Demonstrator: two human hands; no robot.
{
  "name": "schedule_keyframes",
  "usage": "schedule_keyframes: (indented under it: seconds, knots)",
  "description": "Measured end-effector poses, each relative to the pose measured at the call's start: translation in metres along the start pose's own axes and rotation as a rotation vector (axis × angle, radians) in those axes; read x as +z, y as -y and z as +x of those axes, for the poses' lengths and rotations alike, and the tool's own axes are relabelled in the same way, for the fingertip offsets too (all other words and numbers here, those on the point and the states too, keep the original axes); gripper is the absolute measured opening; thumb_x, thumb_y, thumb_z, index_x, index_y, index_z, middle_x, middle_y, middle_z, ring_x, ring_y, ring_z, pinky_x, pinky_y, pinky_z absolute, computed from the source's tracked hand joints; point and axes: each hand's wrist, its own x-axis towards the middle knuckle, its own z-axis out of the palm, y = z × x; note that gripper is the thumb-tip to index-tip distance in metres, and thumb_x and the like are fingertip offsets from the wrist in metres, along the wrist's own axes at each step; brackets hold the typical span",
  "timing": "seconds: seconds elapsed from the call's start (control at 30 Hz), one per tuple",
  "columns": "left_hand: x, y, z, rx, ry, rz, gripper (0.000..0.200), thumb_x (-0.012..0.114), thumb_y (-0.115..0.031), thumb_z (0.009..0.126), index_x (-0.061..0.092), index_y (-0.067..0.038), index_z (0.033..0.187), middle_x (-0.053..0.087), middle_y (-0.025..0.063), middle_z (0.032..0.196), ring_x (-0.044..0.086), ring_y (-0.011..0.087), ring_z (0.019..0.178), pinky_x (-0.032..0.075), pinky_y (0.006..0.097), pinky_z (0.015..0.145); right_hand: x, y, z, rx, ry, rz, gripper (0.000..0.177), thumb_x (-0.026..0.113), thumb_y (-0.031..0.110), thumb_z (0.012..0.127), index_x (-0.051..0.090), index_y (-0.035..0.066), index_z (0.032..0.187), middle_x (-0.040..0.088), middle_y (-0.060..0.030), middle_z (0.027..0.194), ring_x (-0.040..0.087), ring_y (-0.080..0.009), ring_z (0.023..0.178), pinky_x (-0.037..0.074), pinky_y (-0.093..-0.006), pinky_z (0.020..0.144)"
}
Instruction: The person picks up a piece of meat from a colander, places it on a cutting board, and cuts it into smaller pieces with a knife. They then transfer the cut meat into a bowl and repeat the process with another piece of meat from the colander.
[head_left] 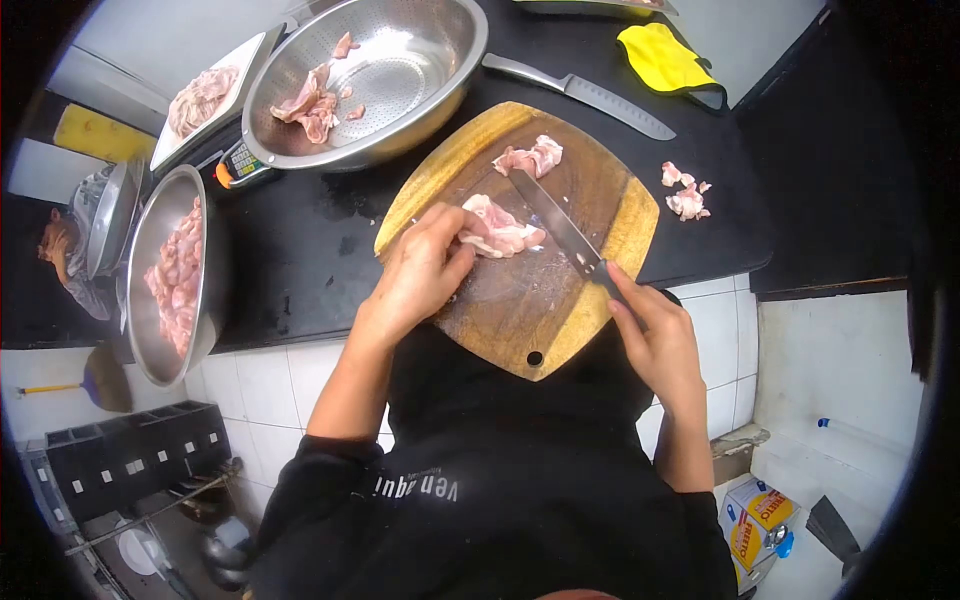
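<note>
My left hand [425,265] pinches the near edge of a piece of raw meat [500,230] that lies on a wooden cutting board [470,315]. In my right hand [655,340] is the dark handle of a kitchen knife [562,228]. Its blade slants up and left across the board, and the tip reaches a second, smaller piece of raw meat [530,158]. The blade lies just right of the piece under my left fingers. My left fingertips are partly hidden by the hand and meat.
A large steel colander [450,75] with meat stands at the back left, a steel bowl [200,300] of meat at the left edge. Another knife [610,103], a yellow cloth [668,62] and meat scraps [687,192] lie on the black counter [290,270].
</note>
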Motion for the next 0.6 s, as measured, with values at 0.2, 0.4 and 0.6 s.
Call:
schedule_keyframes:
  seconds: [0.2, 0.4, 0.6]
  knots:
    - [0.013, 0.000, -0.004, -0.068, -0.101, -0.119, 0.015, 0.069, 0.001, 0.090, 0.066, 0.001, 0.105, 0.069, 0.0108, 0.104, 0.070, 0.0179, 0.092, 0.057, 0.0304, 0.079, -0.001, 0.012, -0.006, -0.059, -0.056, 0.100, 0.045, 0.069, 0.004, 0.094, 0.064, 0.009, 0.139, 0.064, -0.0179, 0.080, 0.064, -0.0326, 0.066, 0.052, -0.0382, 0.065]
    - [0.024, -0.009, 0.004, -0.069, -0.181, 0.017, 0.019, 0.074, -0.002, 0.087, 0.066, 0.002, 0.105, 0.070, 0.0119, 0.096, 0.071, 0.0200, 0.086, 0.057, 0.0322, 0.075, 0.008, 0.027, -0.007, -0.126, 0.050, 0.158, 0.047, 0.069, 0.004, 0.095, 0.061, 0.007, 0.141, 0.064, -0.0198, 0.083, 0.066, -0.0349, 0.070, 0.053, -0.0397, 0.067]
    - [0.023, -0.004, 0.004, -0.005, -0.208, 0.033, 0.019, 0.074, -0.002, 0.087, 0.069, 0.002, 0.104, 0.070, 0.0130, 0.092, 0.071, 0.0220, 0.081, 0.057, 0.0339, 0.073, 0.019, 0.023, -0.009, -0.121, 0.065, 0.125, 0.048, 0.068, 0.004, 0.095, 0.059, 0.007, 0.142, 0.065, -0.0204, 0.085, 0.067, -0.0375, 0.074, 0.053, -0.0426, 0.068]
